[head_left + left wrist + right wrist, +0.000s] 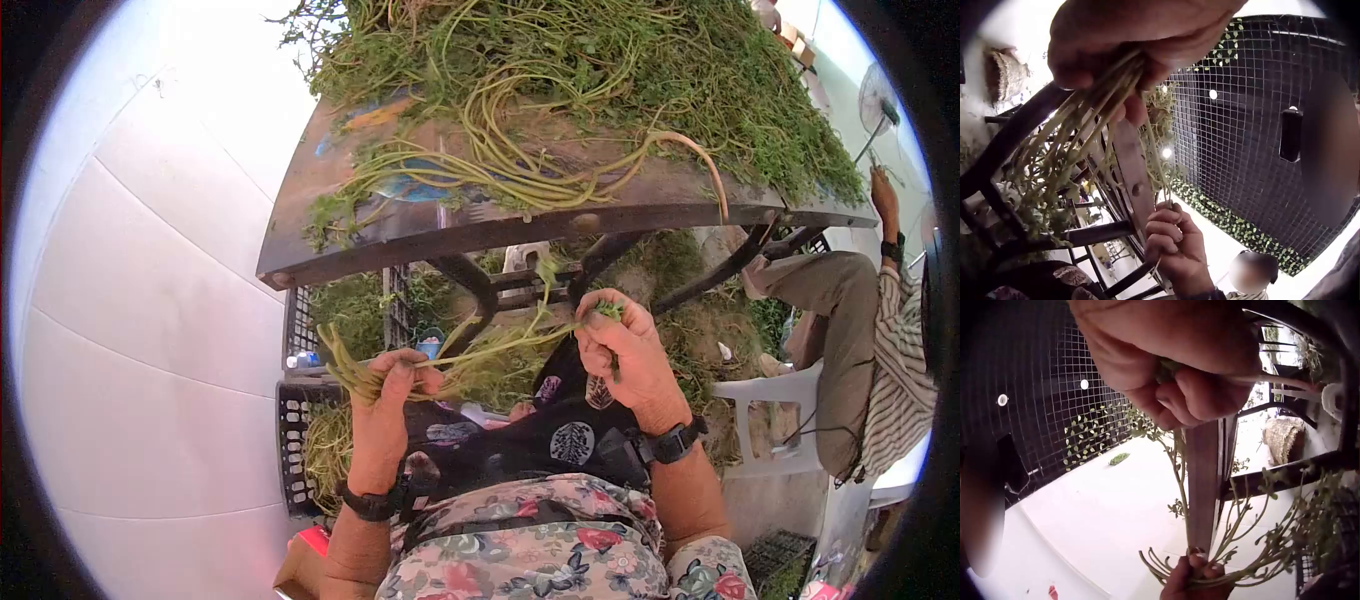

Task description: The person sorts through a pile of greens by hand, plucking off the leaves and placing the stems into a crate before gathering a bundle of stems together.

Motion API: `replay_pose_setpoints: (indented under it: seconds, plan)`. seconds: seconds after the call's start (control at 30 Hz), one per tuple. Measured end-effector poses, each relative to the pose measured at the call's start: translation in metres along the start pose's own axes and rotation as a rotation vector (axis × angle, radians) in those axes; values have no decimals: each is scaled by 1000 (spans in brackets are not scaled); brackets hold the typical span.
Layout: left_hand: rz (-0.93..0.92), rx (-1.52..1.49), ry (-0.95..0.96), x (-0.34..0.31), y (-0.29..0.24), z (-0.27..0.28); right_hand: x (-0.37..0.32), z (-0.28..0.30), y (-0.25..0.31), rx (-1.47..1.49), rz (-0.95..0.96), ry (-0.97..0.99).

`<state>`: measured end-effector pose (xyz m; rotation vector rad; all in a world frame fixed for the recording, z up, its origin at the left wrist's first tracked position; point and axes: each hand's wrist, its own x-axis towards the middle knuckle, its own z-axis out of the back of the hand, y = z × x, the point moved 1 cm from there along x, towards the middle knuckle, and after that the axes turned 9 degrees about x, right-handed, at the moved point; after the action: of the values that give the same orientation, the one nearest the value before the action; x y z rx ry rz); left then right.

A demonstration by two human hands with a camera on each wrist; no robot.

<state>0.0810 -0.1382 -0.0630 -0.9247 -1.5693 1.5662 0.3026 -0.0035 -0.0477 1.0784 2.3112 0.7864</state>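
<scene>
Over the lap, my left hand [388, 395] grips a bundle of long green stems [345, 368] between thumb and fingers, the cut ends sticking up to the left. One thin stem [490, 348] stretches from this bundle across to my right hand [635, 360]. Curled fingers there pinch leafy green bits [608, 311] at the thumb tip. In the left wrist view the bundle [1088, 119] fans down from the palm, with leaves at its lower end. The right wrist view has leafy shoots [1260, 565] spreading from the left hand, while the right palm hides most of what it holds.
A wooden table [400, 235] with black metal legs stands ahead, bearing a big heap of greens [600, 60] and a row of long stems [470, 178]. Black crates [295, 450] holding stems sit at the left. Another person [850, 330] sits by a white plastic chair [765, 395] at the right.
</scene>
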Motion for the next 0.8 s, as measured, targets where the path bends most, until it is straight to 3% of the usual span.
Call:
replay_pose_setpoints:
  seconds: [0.13, 0.23, 0.33, 0.43, 0.53, 0.63, 0.67, 0.73, 0.8]
  plan:
    - [-15, 49, -31, 0, -7, 1, -2, -1, 8, -370, -56, -58]
    - [7, 27, -48, 0, -11, 2, -1, 2, 9, -826, 78, 28]
    - [-23, -12, -37, 1, -8, 5, 2, 10, 4, -1293, 381, 195]
    - [-3, 80, -39, 1, -15, 4, 4, 20, -11, -1423, 464, 310]
    - [-9, 102, -22, 0, -15, 2, 5, 20, -23, -1533, 431, 104]
    - [-8, 177, -1, -6, -18, -11, 13, 22, -11, -1268, 368, -145]
    - [0, 181, -7, -6, -19, -13, 18, 30, -14, -1056, 309, -184]
    - [16, 187, -13, -7, -20, -18, 21, 59, -15, -1265, 600, -210]
    - [5, 139, -16, -3, -17, -8, 23, 79, -5, -276, 123, -509]
